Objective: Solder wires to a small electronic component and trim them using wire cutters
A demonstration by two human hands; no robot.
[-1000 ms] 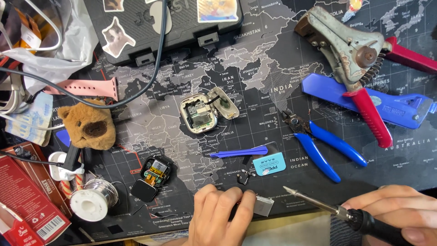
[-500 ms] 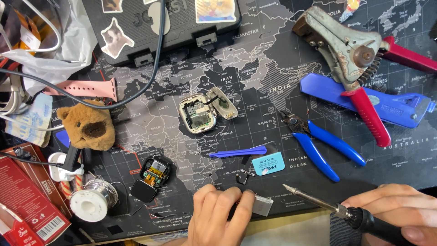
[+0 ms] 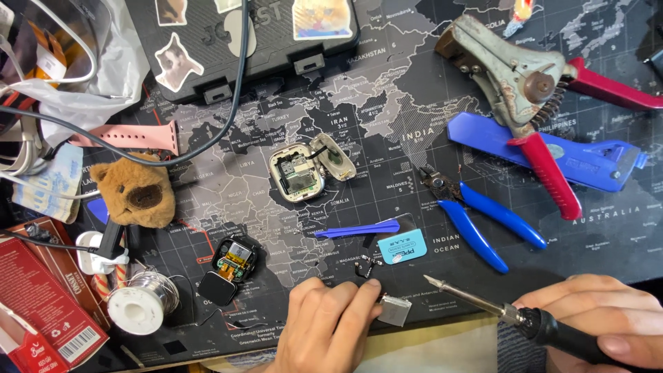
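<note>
My left hand (image 3: 331,331) rests at the mat's near edge, its fingertips pressed on a tiny dark flex part (image 3: 364,266), with a small grey metal block (image 3: 394,309) beside the fingers. My right hand (image 3: 597,321) grips a black-handled soldering iron (image 3: 483,302); its tip points left, a short way from the left fingertips. An opened smartwatch case (image 3: 298,173) with its lifted back cover lies mid-mat. A second opened watch (image 3: 231,266) with its screen folded down lies to the left. A blue plastic pry tool (image 3: 359,228) lies between them.
Blue-handled cutters (image 3: 483,221), red-handled wire strippers (image 3: 539,90) and a blue tool (image 3: 587,159) lie on the right. A solder spool (image 3: 141,304), teddy bear (image 3: 135,190), pink strap (image 3: 124,136), black case (image 3: 242,34), cable and red boxes (image 3: 41,304) crowd the left.
</note>
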